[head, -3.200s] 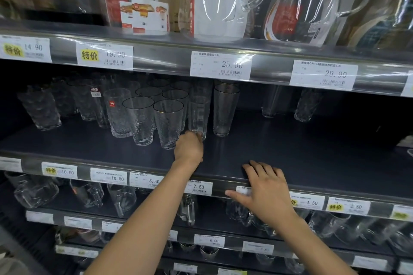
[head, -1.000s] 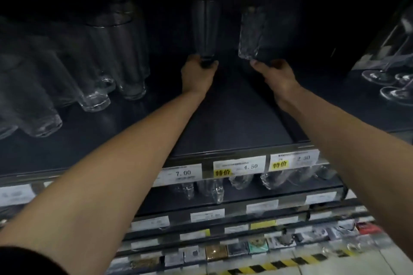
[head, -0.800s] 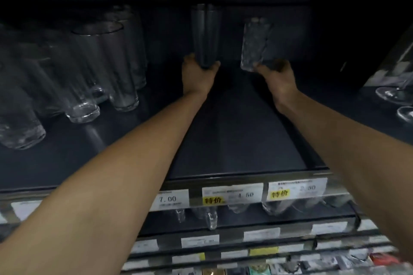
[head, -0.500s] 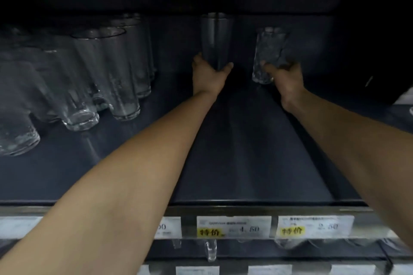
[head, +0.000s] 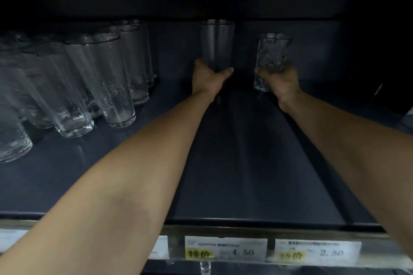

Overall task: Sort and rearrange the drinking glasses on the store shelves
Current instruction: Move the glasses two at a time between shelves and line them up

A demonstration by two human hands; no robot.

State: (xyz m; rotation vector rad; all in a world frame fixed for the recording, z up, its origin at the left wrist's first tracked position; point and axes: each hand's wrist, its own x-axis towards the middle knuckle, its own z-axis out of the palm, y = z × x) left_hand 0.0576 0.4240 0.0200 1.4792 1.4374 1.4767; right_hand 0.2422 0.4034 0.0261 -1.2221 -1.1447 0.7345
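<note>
two glasses sit deep on the dark shelf [head: 257, 163], the left hand [head: 209, 78] gripping the tall smooth tumbler [head: 216, 44], the right hand [head: 280, 80] wrapped round the textured tumbler [head: 271, 56], each held low, likely for steadiness.

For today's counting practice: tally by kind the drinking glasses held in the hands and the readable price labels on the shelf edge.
Tall smooth clear glass, gripped by left hand: 1
Shorter textured clear glass, gripped by right hand: 1
White price labels with yellow marks, 4.50 and 2.50: 2
Total: 4
</note>
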